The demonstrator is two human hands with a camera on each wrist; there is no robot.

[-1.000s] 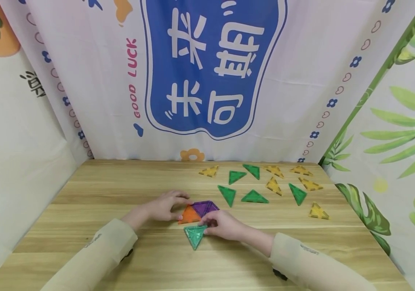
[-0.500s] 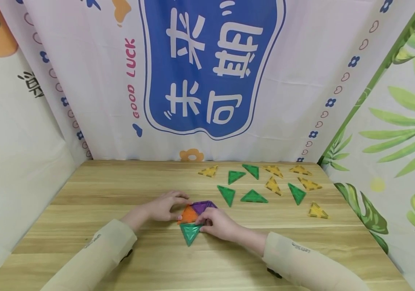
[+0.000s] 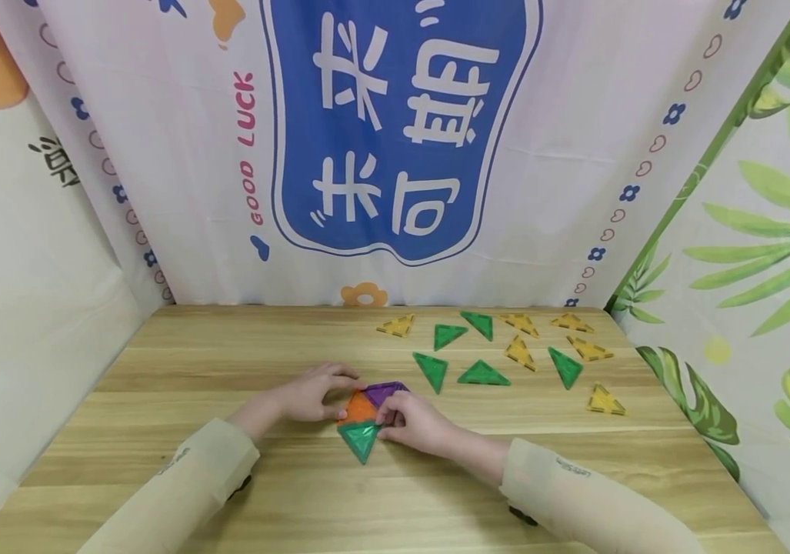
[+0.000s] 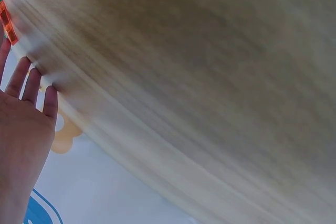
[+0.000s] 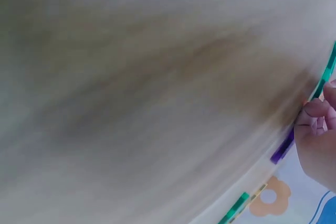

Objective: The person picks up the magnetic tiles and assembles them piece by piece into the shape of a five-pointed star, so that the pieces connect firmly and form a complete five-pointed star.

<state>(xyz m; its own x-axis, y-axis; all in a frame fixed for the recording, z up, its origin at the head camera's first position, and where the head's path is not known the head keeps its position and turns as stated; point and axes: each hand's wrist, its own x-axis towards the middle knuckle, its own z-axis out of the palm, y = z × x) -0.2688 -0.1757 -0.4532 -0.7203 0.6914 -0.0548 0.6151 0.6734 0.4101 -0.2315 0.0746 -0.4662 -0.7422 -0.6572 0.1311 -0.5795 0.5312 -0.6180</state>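
In the head view, an orange triangular magnetic tile [image 3: 358, 408] lies against purple triangular tiles [image 3: 382, 392] in the middle of the table. My left hand [image 3: 310, 394] rests at the orange tile's left side, thumb and index fingertip at its edge; its other fingers extend nearly straight in the left wrist view [image 4: 26, 114]. With thumb and curled fingers, my right hand [image 3: 418, 423] pinches the right corner of a green triangular tile [image 3: 360, 441]. That tile points toward me, its long side along the orange tile's lower edge. The right hand partly covers the purple tiles.
Several loose green triangular tiles [image 3: 483, 374] and yellow triangular tiles [image 3: 521, 354] lie spread over the back right of the wooden table [image 3: 194, 369]. A printed cloth [image 3: 568, 177] hangs behind the table's far edge, with more cloth on both sides.
My right hand has brought the green tile up and slightly left until it meets the orange tile's lower edge. The left hand has stayed in place.
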